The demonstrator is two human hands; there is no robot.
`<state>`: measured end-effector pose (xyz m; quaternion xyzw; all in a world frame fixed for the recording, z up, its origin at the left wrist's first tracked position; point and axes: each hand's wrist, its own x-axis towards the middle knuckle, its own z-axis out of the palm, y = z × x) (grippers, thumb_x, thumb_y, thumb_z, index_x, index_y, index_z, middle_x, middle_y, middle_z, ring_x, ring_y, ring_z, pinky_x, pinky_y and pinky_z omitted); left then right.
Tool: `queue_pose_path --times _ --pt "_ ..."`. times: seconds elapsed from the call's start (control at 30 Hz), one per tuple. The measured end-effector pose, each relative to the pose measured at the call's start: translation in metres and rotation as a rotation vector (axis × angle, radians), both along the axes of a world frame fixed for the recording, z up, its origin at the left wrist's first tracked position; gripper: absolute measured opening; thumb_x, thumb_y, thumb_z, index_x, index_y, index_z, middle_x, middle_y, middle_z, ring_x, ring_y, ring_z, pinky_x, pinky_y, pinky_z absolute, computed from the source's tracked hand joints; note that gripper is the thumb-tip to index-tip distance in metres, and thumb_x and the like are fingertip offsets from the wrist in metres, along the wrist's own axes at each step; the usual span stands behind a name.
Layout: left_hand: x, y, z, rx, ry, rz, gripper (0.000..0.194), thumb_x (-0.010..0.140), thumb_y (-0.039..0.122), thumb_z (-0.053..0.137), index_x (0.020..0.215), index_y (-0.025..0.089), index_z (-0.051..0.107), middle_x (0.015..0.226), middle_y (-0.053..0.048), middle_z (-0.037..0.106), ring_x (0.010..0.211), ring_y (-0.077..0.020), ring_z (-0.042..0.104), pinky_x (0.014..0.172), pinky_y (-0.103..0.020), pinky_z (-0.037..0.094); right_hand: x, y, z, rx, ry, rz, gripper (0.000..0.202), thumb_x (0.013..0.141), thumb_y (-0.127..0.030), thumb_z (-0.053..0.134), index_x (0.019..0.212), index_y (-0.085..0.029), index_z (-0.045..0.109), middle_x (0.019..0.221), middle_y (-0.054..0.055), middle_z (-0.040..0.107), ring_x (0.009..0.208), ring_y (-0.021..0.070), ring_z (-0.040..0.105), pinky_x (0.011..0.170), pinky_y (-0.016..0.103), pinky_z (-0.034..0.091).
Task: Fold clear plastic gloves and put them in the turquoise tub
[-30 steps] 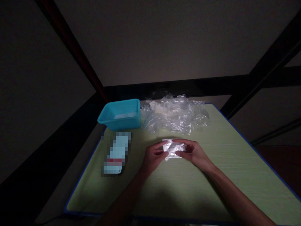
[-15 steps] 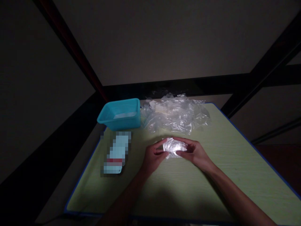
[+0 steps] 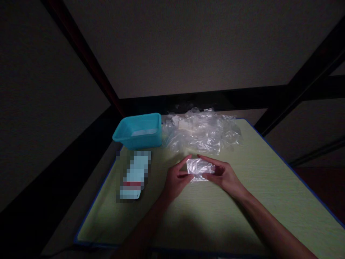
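A small, shiny clear plastic bag [image 3: 199,167], seemingly folded into a flat packet, is held between my two hands just above or on the table; the exact gap cannot be seen. My left hand [image 3: 176,178] grips its left end, thumb on the near edge and index finger raised past the far left corner. At the right end, my right hand [image 3: 220,172] has its thumb on the near edge and its index finger stretched above the far edge. The remaining fingers of both hands are partly hidden. Whether the packet contains anything cannot be made out.
A pile of crumpled clear plastic bags [image 3: 205,135] lies at the back of the pale green table [image 3: 269,201], which has a blue edge. Left of the pile stands a turquoise plastic basket [image 3: 145,141]. A blurred-out pale blue object [image 3: 135,174] lies in front of it.
Both index fingers have lifted off the packet's far edge, and their tips have spread a little apart. The thumbs stay at the near edge.
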<state>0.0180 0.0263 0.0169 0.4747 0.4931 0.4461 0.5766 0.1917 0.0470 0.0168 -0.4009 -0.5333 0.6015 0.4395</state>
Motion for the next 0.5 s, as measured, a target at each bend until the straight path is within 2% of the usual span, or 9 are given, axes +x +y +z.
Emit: queue_pose_path --times 0.1,0.27,0.37,0.5 --pt "-0.0005 0.0011 -0.0016 0.011 -0.047 -0.008 0.072 0.058 0.016 0.068 0.128 0.013 0.051 0.081 -0.004 0.071 0.055 -0.0096 0.056 0.05 -0.015 0.038 0.001 0.0005 -0.0034 0.024 -0.003 0.016 0.048 0.06 -0.018 0.075 0.107 -0.024 0.068 0.095 0.002 0.071 0.068 0.013 0.063 0.062 0.025 0.051" --pt "-0.0025 0.0014 -0.0022 -0.027 -0.109 -0.007 0.053 0.059 0.02 0.07 0.111 0.011 0.065 0.06 -0.001 0.065 0.053 -0.0099 0.054 0.051 -0.017 0.038 0.0044 0.0017 -0.0045 0.039 -0.032 0.037 0.041 0.061 -0.021 0.076 0.101 -0.025 0.07 0.086 0.002 0.072 0.066 0.0146 0.064 0.06 0.026 0.052" --pt "-0.0038 0.002 -0.0022 -0.016 -0.123 0.015 0.039 0.06 0.025 0.07 0.097 0.012 0.071 0.069 -0.002 0.067 0.059 -0.0113 0.056 0.058 -0.02 0.043 0.0057 0.002 -0.0031 0.054 -0.049 0.047 0.037 0.061 -0.02 0.076 0.097 -0.026 0.072 0.093 0.003 0.071 0.071 0.0157 0.064 0.062 0.027 0.052" --pt "-0.0041 0.0031 -0.0038 -0.009 -0.121 0.024 0.035 0.059 0.025 0.072 0.092 0.012 0.072 0.074 -0.003 0.068 0.061 -0.0118 0.058 0.059 -0.021 0.044 0.0055 0.0014 -0.0012 0.071 -0.062 0.061 0.033 0.062 -0.017 0.074 0.094 -0.025 0.073 0.095 0.003 0.071 0.072 0.0147 0.065 0.063 0.025 0.051"
